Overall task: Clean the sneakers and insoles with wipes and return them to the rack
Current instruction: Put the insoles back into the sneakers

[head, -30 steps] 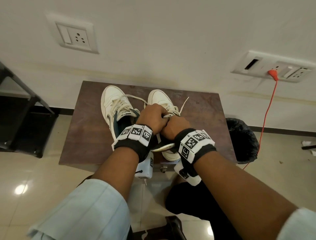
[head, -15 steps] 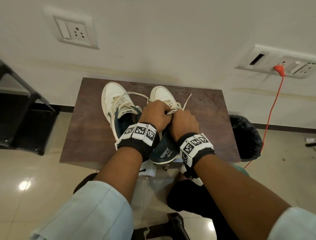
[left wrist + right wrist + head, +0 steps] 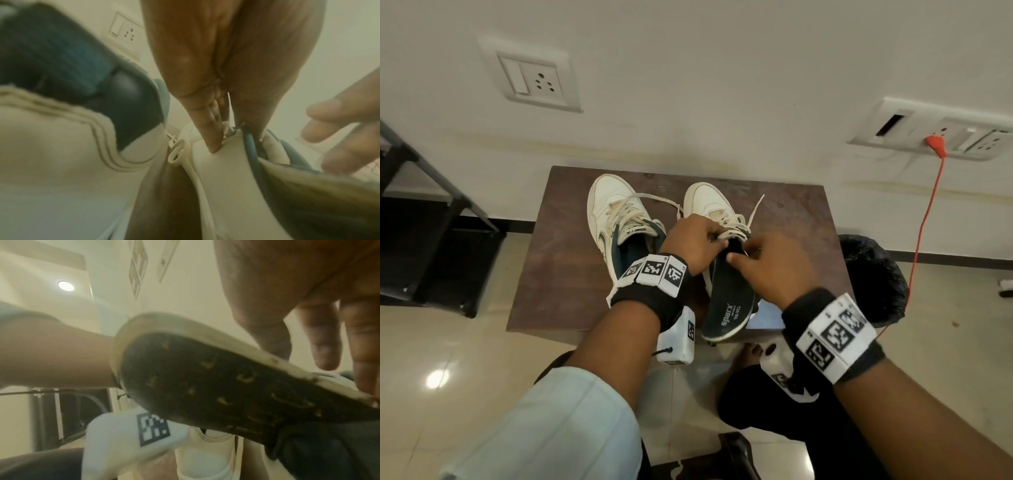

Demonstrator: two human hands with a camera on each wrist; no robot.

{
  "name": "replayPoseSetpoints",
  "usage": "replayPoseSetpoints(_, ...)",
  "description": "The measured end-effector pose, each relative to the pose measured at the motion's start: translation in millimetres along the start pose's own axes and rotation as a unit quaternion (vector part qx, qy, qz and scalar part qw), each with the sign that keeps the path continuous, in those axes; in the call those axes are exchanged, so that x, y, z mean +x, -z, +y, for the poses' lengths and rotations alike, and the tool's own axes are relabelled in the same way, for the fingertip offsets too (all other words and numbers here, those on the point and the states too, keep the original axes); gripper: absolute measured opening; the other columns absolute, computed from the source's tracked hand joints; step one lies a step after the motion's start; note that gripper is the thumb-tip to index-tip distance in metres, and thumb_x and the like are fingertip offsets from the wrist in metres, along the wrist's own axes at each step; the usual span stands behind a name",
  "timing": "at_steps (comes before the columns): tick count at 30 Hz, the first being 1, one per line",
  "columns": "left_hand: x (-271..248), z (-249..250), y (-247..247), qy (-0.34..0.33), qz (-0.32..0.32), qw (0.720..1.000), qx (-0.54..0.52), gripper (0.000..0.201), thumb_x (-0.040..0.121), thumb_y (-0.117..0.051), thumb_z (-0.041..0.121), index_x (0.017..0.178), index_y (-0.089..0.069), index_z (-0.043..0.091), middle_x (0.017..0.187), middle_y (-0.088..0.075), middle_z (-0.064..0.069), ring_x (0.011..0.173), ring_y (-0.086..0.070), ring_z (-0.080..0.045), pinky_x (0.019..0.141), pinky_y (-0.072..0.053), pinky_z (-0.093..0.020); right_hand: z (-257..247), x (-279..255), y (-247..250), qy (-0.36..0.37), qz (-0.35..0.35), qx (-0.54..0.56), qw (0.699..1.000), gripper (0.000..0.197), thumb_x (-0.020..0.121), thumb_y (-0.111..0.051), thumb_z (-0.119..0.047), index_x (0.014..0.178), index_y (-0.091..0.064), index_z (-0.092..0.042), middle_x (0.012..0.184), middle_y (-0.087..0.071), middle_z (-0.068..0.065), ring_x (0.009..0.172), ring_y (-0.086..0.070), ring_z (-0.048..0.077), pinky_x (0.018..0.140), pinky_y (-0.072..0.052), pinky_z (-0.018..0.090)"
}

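Two white sneakers stand on a small brown table [image 3: 558, 260], toes to the wall: the left sneaker [image 3: 613, 212] and the right sneaker [image 3: 705, 198]. My left hand [image 3: 700, 240] pinches the right sneaker's tongue and laces, thumb and finger closed on them in the left wrist view [image 3: 230, 134]. A dark insole [image 3: 729, 305] printed "sparx" slopes out of that shoe, its heel past the table's front edge. My right hand [image 3: 763, 263] holds the insole's front part, thumb on top. The right wrist view shows the insole's dark underside [image 3: 216, 386] with the fingers [image 3: 324, 350] at its edge.
A bin lined with a black bag [image 3: 869, 277] stands at the table's right, a red cable [image 3: 924, 219] hanging past it from a wall socket. A black rack [image 3: 431, 240] stands on the left. A pale packet [image 3: 763, 317] lies at the table's front edge. My bare foot [image 3: 750, 354] is under it.
The insole has come further out of the right sneaker toward me and turned its printed face up. My right hand drew back with it. The left hand stayed on the tongue.
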State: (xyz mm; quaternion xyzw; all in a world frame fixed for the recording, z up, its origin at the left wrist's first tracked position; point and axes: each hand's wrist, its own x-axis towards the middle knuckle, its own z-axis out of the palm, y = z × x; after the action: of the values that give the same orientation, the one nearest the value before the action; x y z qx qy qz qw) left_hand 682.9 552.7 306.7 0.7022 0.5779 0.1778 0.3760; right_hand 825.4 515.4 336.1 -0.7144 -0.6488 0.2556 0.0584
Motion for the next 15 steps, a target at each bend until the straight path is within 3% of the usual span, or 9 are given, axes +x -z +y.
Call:
replayPoseSetpoints(2, -1, 1, -2, 0.002, 0.007, 1.0, 0.002, 0.023, 0.09, -0.062, 0.02, 0.11, -0.072, 0.014, 0.105, -0.072, -0.009, 0.1, -0.063, -0.024, 0.089, -0.048, -0.033, 7, -11, -1, -0.042, 0.075, 0.007, 0.996, 0.024, 0.08, -0.062, -0.049, 0.085, -0.061, -0.025, 0.077, -0.065, -0.003, 0.071, -0.061, 0.015, 0.06, -0.047, 0.027)
replayPoseSetpoints(4, -1, 3, -3, 0.007, 0.006, 1.0, 0.008, 0.023, 0.09, -0.062, 0.02, 0.109, -0.072, 0.014, 0.103, -0.072, -0.01, 0.098, -0.063, -0.025, 0.088, -0.048, -0.033, 10, -17, -4, -0.092, 0.037, 0.065, 0.993, 0.029, 0.079, -0.063, -0.05, 0.081, -0.054, -0.022, 0.076, -0.065, 0.001, 0.069, -0.064, 0.02, 0.062, -0.054, 0.034)
replayPoseSetpoints(6, -1, 5, -4, 0.013, 0.006, 1.0, 0.019, 0.022, 0.09, -0.062, 0.019, 0.107, -0.073, 0.013, 0.101, -0.072, -0.01, 0.097, -0.063, -0.026, 0.087, -0.049, -0.033, 8, -18, -8, -0.119, -0.014, 0.13, 0.984, 0.024, 0.084, -0.063, -0.04, 0.082, -0.053, -0.019, 0.077, -0.066, 0.007, 0.065, -0.068, 0.025, 0.061, -0.059, 0.041)
replayPoseSetpoints(10, -1, 7, -5, 0.012, -0.001, 0.999, 0.05, 0.017, 0.09, -0.06, 0.018, 0.099, -0.073, 0.011, 0.096, -0.07, -0.011, 0.094, -0.062, -0.029, 0.081, -0.048, -0.032, 10, -9, -17, -0.094, -0.034, 0.062, 0.993, 0.019, 0.084, -0.062, -0.023, 0.097, -0.06, -0.01, 0.085, -0.066, 0.01, 0.072, -0.066, 0.026, 0.067, -0.059, 0.039)
replayPoseSetpoints(15, -2, 6, -4, 0.001, -0.006, 0.998, 0.065, 0.026, 0.093, -0.054, 0.014, 0.114, -0.069, 0.016, 0.111, -0.069, -0.009, 0.104, -0.061, -0.028, 0.091, -0.048, -0.037, 6, 9, -5, 0.005, -0.075, -0.032, 0.997, 0.029, 0.088, -0.056, -0.012, 0.116, -0.063, -0.011, 0.101, -0.066, 0.01, 0.087, -0.063, 0.023, 0.076, -0.052, 0.031)
